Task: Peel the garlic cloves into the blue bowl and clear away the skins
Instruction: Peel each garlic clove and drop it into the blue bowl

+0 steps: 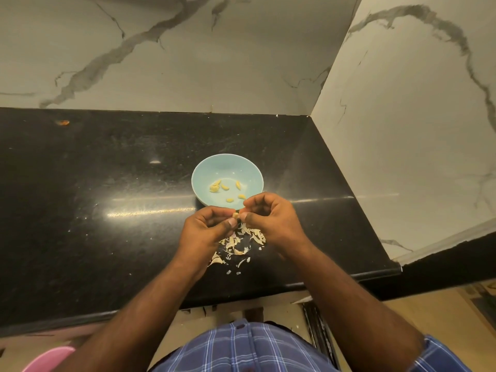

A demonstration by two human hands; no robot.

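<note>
I have the clove [235,215] pinched between both hands, just short of the near rim of the bowl [204,167] and above the counter [94,210]. My left hand [208,228] holds it from the left, thumb and forefinger closed round its lower part; my right hand [268,217] meets it from the right, fingertips curled in and nipping at its top. The two hands are touching or nearly so at that point, so neither is nearer: the clove sits right between them.

What the drop turns on is that the bowl lies straight ahead of the fingers, a little beyond and below. The peeled cloves [226,190] lie on its floor. The skins [241,245] lie in a heap on the counter under my hands, on my side of the bowl.

The clove is small and half hidden, so I cannot tell its long axis for certain, nor how much skin is left on it. I judge the peeling is in hand and the clearing not yet begun.
</note>
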